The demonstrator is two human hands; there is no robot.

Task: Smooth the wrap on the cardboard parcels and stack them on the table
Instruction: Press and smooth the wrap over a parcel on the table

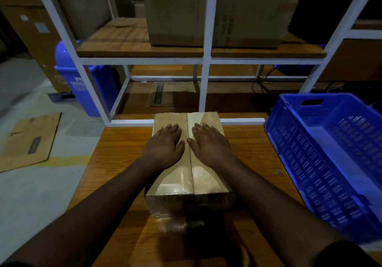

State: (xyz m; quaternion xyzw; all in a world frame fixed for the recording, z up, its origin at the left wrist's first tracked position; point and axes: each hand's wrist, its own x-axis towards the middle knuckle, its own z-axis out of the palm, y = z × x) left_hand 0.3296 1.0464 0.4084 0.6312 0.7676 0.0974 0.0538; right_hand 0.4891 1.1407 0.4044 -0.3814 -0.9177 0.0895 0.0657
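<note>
Two brown film-wrapped cardboard parcels (189,159) side by side on wooden table (115,149). Our left hand (164,145) and right hand (208,144) press flat, fingers straight. We judge wrap slick, boxes stiff; grip side edges.

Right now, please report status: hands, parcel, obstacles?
Left hand and right hand flat on wrapped parcel. Parcel on table. Blue crate stands right.
</note>
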